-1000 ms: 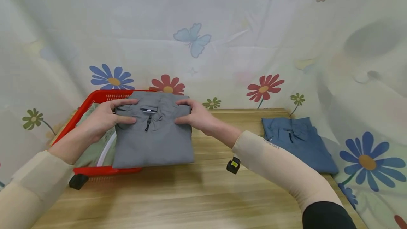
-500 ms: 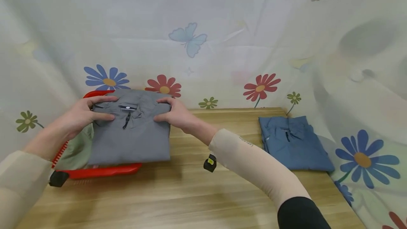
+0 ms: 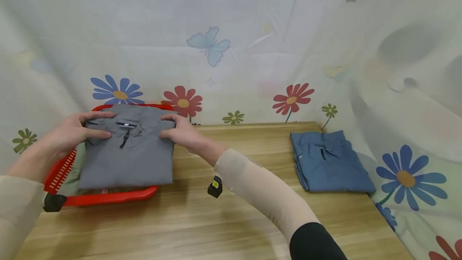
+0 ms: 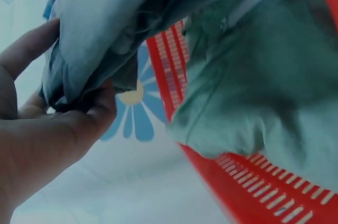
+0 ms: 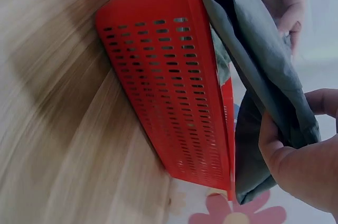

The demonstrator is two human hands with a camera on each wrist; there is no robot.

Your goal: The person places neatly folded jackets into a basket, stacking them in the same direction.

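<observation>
A folded grey jacket (image 3: 130,165) with a small zipper pull hangs level above the red plastic basket (image 3: 108,200). My left hand (image 3: 68,133) grips its left edge, thumb on top and fingers beneath in the left wrist view. At the opposite edge, my right hand (image 3: 184,133) pinches the folded layers between thumb and fingers, as the right wrist view shows. Inside the basket lies a light green garment (image 4: 264,97) with a pale stripe. The jacket covers most of the basket's opening in the head view, and a gap separates it from the green garment in the left wrist view.
A folded blue garment (image 3: 332,167) lies at the right end of the wooden table (image 3: 216,228). A flower-printed curtain (image 3: 245,71) stands behind the table and along its sides.
Both hands have carried the grey jacket leftward, from the basket's right part to over its middle. The head view has turned slightly right. The blue garment lies still.
</observation>
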